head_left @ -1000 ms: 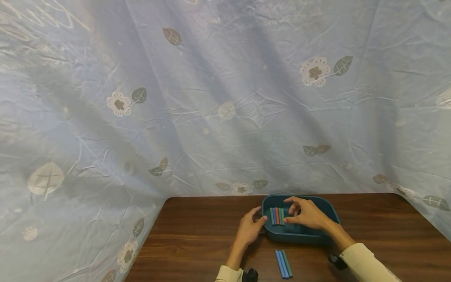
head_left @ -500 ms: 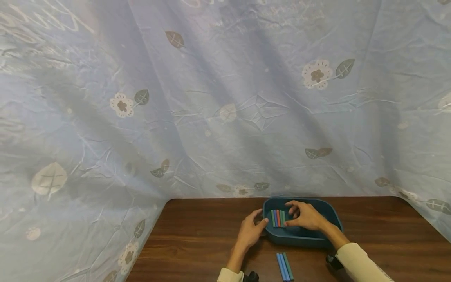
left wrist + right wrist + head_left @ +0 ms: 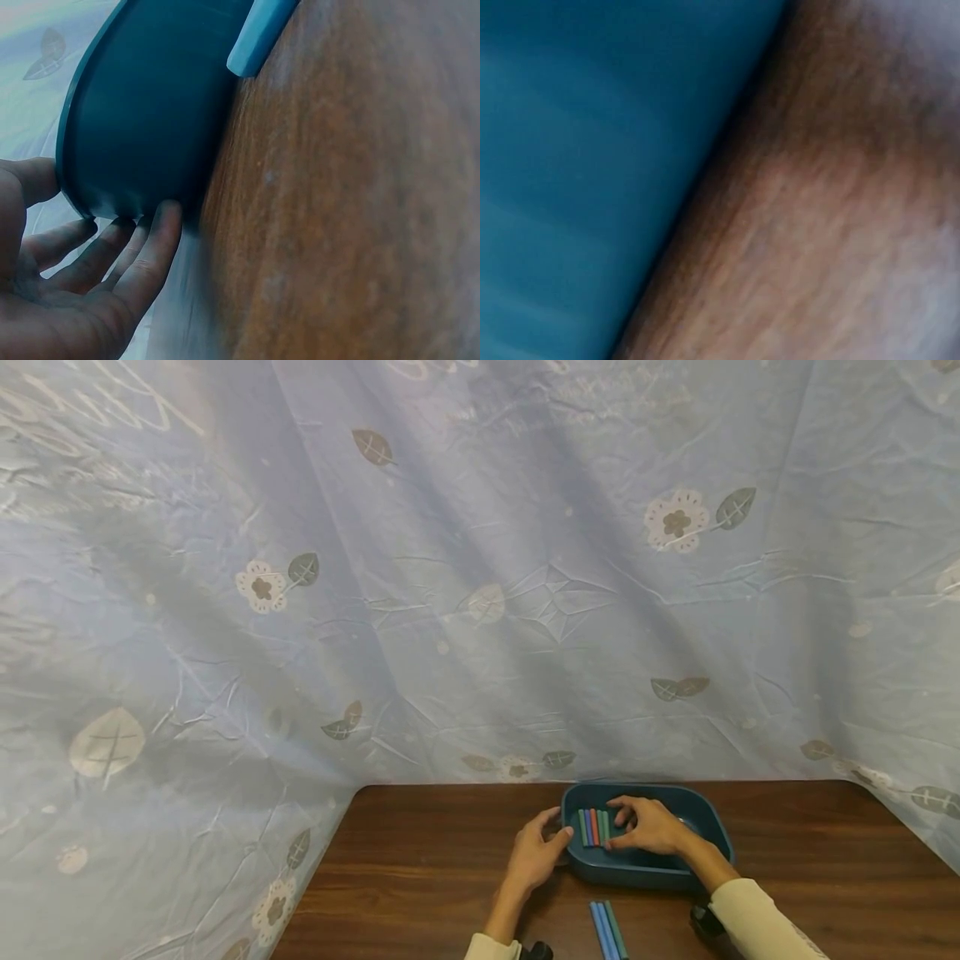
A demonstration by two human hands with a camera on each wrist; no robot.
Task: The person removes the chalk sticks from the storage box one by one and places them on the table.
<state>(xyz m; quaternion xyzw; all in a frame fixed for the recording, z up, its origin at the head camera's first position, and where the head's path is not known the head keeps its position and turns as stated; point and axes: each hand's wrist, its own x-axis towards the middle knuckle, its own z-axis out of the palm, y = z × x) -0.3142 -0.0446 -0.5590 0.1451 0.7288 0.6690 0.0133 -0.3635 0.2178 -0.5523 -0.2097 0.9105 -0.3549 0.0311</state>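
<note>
A dark blue-green plastic basin [image 3: 637,875] stands on the table, and my left hand [image 3: 534,852] grips its left end. In the left wrist view, that hand's thumb is at the rim and its fingers [image 3: 161,232] lie against the outer wall. Inside the basin, a row of several short sticks [image 3: 594,828] in green, blue and red lies side by side. My right hand [image 3: 648,827] reaches over the basin, thumb and index finger spread near the two ends of the rightmost green stick. The right wrist view shows only the basin wall [image 3: 592,150] and table, with the hand hidden.
Nearer the front, two blue sticks and a green one [image 3: 609,931] lie together on the brown wooden table [image 3: 420,860]. A blue stick's end [image 3: 251,52] shows in the left wrist view. A pale patterned sheet [image 3: 450,610] hangs behind the table.
The view has tipped slightly, so everything sits a little lower. The right thumb and fingers stay close to the row of sticks; the left hand keeps its place at the basin's end.
</note>
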